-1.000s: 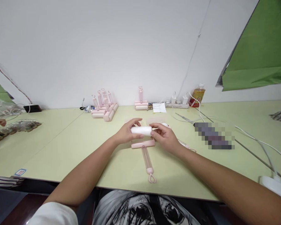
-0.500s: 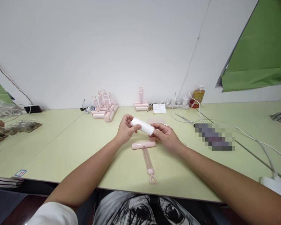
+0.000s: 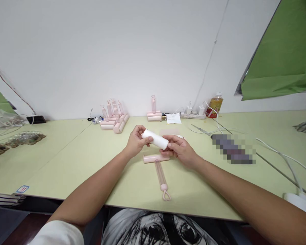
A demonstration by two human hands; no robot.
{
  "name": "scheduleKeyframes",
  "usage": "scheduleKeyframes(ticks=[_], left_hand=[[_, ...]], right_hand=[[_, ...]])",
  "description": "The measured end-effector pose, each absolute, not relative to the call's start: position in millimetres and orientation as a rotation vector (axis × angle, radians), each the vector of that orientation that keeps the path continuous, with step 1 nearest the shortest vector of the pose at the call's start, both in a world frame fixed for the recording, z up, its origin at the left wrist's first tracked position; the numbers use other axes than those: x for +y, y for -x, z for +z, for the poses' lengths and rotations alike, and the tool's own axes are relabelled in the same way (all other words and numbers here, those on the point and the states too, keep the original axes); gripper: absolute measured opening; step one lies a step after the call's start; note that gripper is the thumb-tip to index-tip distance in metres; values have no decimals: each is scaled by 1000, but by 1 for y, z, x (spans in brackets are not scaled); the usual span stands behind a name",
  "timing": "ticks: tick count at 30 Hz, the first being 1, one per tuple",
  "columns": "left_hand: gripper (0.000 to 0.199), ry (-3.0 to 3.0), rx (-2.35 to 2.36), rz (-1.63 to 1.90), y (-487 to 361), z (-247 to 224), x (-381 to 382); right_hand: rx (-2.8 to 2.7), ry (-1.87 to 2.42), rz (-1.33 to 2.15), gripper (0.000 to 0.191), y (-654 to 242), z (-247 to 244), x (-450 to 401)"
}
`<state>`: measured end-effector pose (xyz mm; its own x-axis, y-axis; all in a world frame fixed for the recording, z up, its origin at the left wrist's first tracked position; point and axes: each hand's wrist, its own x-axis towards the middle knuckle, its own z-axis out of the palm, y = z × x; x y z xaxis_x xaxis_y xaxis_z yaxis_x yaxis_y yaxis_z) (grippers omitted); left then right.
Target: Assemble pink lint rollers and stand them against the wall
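A white lint roller refill (image 3: 156, 139) is held tilted above the table between both hands. My left hand (image 3: 138, 140) grips its left end, thumb along the front. Around the right end, the fingers of my right hand (image 3: 180, 148) are closed. Just below lies a pink lint roller handle (image 3: 160, 173), its crossbar toward the wall and its heart-shaped loop toward me. Behind my right hand, a pale pink flat piece (image 3: 169, 131) lies on the table, along with a small white item mostly hidden by the fingers.
Several pink lint rollers (image 3: 114, 117) stand grouped at the back left, with another roller (image 3: 154, 109) near the wall. To the right are a power strip (image 3: 193, 115), a drink bottle (image 3: 215, 104), scissors (image 3: 201, 129), cables and a blurred dark object (image 3: 232, 149). Bagged items (image 3: 20, 141) lie far left.
The white roll and both hands have barely moved; the right fingers have shifted slightly at its end. Another person's hand at the far left has gone out of view.
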<state>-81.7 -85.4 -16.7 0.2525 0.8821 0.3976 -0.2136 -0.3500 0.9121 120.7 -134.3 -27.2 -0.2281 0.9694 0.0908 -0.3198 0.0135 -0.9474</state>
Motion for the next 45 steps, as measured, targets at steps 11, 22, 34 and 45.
scheduleKeyframes(ticks=[11, 22, 34, 45], left_hand=[[58, -1504, 679, 1190, 83, -16, -88], [60, -1430, 797, 1186, 78, -21, -86], [60, -1475, 787, 1113, 77, -19, -92], [52, -1481, 997, 1331, 72, -21, -91]], right_hand=[[-1193, 902, 1441, 25, -123, -17, -136], [-906, 823, 1541, 23, -119, -18, -134], [-970, 853, 1533, 23, -119, -22, -135], [-881, 899, 1656, 10, -119, -25, -133]])
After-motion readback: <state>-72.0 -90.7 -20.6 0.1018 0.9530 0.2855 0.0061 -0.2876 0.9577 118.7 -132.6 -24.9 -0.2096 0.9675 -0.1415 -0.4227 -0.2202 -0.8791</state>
